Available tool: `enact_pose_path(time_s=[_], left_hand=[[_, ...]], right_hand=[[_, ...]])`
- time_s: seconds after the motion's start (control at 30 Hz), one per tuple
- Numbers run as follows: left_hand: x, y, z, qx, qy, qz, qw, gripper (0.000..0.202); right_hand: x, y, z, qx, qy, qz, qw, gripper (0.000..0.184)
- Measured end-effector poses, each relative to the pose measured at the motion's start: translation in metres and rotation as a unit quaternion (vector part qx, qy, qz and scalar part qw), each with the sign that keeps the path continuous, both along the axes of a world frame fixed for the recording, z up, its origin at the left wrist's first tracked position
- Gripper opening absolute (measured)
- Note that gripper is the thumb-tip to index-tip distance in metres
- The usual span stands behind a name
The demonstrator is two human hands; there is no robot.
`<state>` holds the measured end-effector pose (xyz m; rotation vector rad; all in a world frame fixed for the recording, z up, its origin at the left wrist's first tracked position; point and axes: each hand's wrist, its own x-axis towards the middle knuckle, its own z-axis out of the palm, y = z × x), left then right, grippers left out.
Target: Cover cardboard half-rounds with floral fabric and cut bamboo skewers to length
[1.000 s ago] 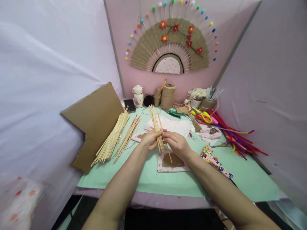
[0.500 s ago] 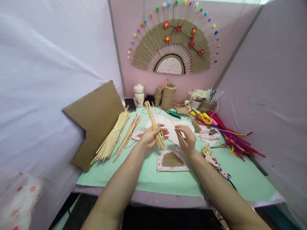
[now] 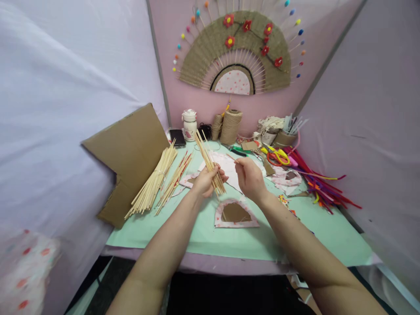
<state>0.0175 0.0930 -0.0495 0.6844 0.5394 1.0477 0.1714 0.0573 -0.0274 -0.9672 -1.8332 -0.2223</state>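
My left hand (image 3: pixel 205 181) is closed around a small bundle of thin wooden skewers (image 3: pixel 210 164) that slants up and to the left above the table. Beside it, my right hand (image 3: pixel 250 177) pinches a single skewer (image 3: pixel 231 158) whose tip points left toward the bundle. Below both hands lies an arch-shaped cardboard piece edged in pink spotted fabric (image 3: pixel 235 214) on the green mat (image 3: pixel 203 236).
A tied skewer bundle (image 3: pixel 154 183) and loose red-tipped sticks (image 3: pixel 173 181) lie at left by a cardboard sheet (image 3: pixel 129 153). Twine spools (image 3: pixel 230 127), a jar (image 3: pixel 189 124), scissors (image 3: pixel 277 156) and pipe cleaners (image 3: pixel 315 179) crowd the back and right. A decorated fan (image 3: pixel 236 54) hangs on the wall.
My right hand drew one skewer out of the bundle, swung right, then came back up toward the bundle. The left hand kept its hold on the bundle and rose slightly.
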Motion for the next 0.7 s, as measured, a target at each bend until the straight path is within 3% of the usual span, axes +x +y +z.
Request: enact_pose_path(time_s=[0.13,0.27,0.47,0.7], left_hand=[[-0.004,0.000,0.009,0.094,-0.045,0.071,0.992,0.013],[-0.003,-0.001,0.012,0.116,-0.046,0.145,0.981,0.016],[0.007,0.001,0.002,0.142,-0.005,0.165,0.976,0.012],[0.008,0.004,-0.003,0.134,-0.037,0.179,0.974,0.011]], right_hand=[[-0.008,0.005,0.009,-0.074,0.045,-0.043,0.995,0.013],[-0.011,0.007,0.007,-0.123,0.060,-0.041,0.990,0.015],[-0.026,0.014,0.005,-0.111,-0.029,-0.012,0.993,0.014],[-0.041,0.021,0.008,-0.087,-0.112,-0.068,0.988,0.014]])
